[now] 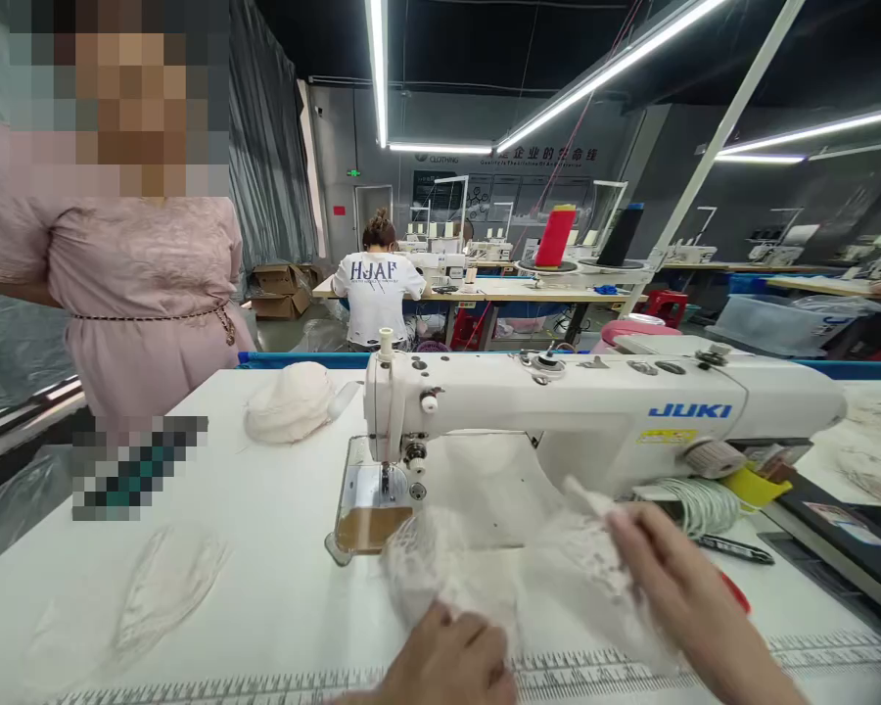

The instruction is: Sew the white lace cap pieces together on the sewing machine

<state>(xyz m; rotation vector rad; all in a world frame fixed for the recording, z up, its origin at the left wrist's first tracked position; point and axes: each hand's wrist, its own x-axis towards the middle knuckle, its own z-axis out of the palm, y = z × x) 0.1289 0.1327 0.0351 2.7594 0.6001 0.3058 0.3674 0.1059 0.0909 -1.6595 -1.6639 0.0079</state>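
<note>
At lower centre, both hands worked white lace [485, 573] before the sewing machine [602, 411].
Left hand [447, 661] pressed flat on it; right hand [675, 578] pinched it.

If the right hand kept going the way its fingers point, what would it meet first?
The right hand points up-left, already on the white lace piece; beyond that, probably the Juki sewing machine, though depth is unclear.

A person in pink [132, 294] stands beside stacked bra cups [292, 401].
</note>
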